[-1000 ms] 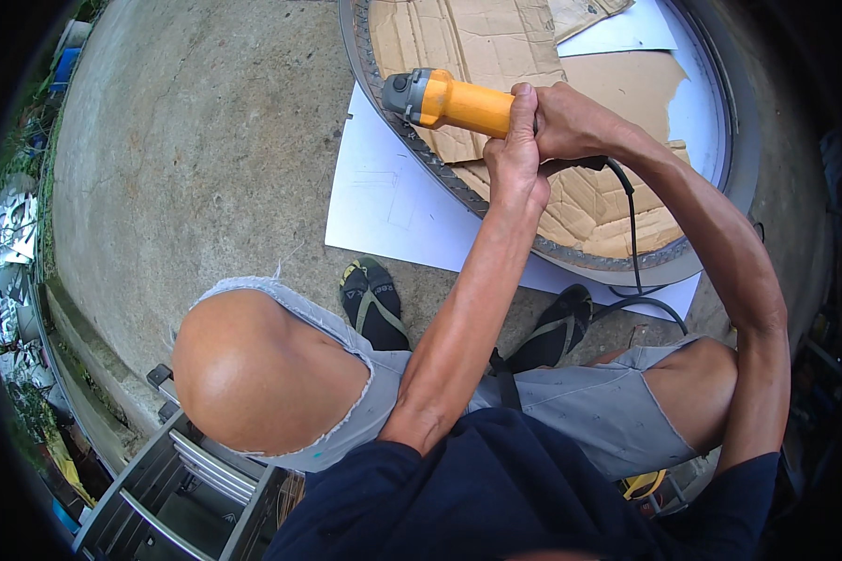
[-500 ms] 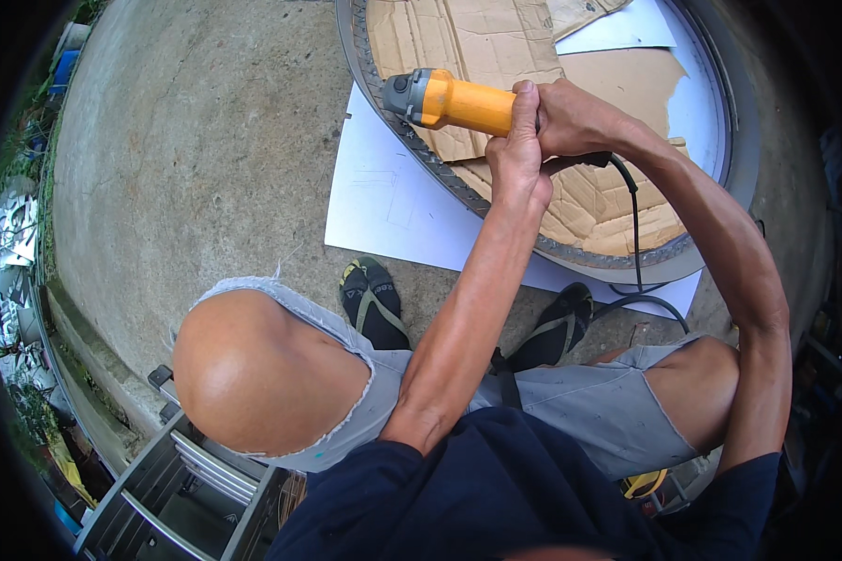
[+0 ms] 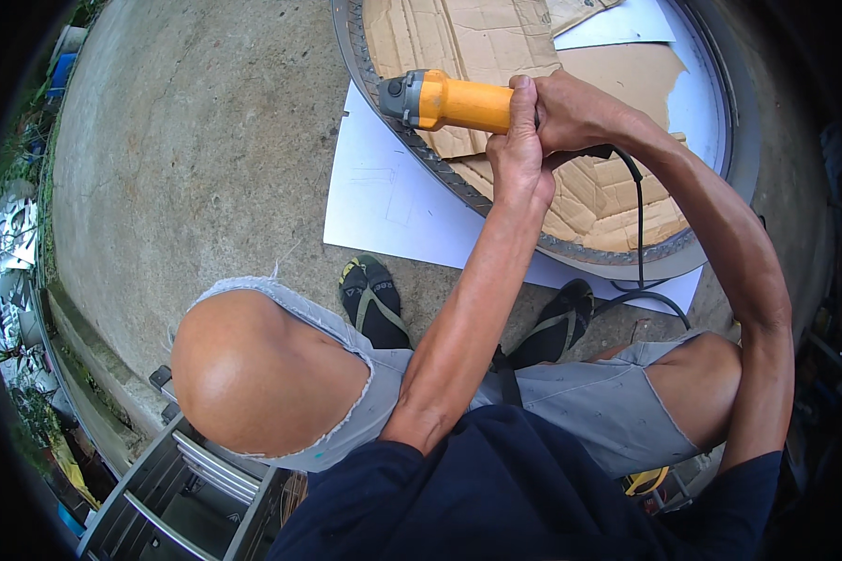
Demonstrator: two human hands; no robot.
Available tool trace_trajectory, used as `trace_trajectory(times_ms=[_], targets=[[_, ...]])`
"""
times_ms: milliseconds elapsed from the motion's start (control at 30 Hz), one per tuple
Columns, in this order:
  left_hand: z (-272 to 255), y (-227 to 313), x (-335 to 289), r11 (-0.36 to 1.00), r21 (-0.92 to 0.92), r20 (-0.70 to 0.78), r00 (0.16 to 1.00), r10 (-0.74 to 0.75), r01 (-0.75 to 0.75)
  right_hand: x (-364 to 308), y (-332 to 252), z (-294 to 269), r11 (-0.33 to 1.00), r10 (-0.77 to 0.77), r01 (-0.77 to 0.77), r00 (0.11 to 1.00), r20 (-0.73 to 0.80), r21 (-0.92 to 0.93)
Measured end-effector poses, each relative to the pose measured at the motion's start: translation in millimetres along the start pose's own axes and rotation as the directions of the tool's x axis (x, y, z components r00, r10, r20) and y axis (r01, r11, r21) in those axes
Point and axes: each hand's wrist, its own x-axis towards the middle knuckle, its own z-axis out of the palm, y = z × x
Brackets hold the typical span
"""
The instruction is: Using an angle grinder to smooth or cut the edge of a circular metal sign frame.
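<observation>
A yellow angle grinder (image 3: 472,105) with a grey head lies sideways across the left rim of a large round metal ring (image 3: 437,168). My left hand (image 3: 516,154) is closed around the rear of its yellow body, thumb pointing up along it. Just to the right, my right hand (image 3: 575,112) wraps the grinder's back end, its fingers partly hidden. The grinder's head rests over the ring's toothed-looking edge, and its disc is out of sight. A black cord (image 3: 640,220) hangs from the tool's rear. Brown cardboard (image 3: 468,42) covers much of the ring's inside.
A white sheet (image 3: 355,178) with faint drawn lines lies under the ring on the concrete floor (image 3: 196,140). My sandalled feet (image 3: 374,299) are just in front of the ring. At lower left stands a grey metal frame with bars (image 3: 173,505); plants line the far left.
The grinder and both hands have shifted very slightly left along the rim. The cord has swung a little to the right. Both grips are the same.
</observation>
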Motion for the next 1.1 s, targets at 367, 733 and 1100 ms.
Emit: trace_trajectory(times_ms=[367,733,1100], targets=[[-4,-9,4,0.993,0.100,0.029,0.998,0.062,-0.065,-6,0,2,0.995,0.028,-0.025,0.999,-0.031,0.096],[1,-4,0,0.993,0.097,0.018,0.997,0.071,-0.072,-2,5,2,1.000,-0.022,0.021,0.999,0.038,0.015],[6,1,-7,1.000,0.022,-0.039,0.999,0.000,0.001,-5,-3,-2,0.999,-0.018,0.018,1.000,-0.012,0.026]])
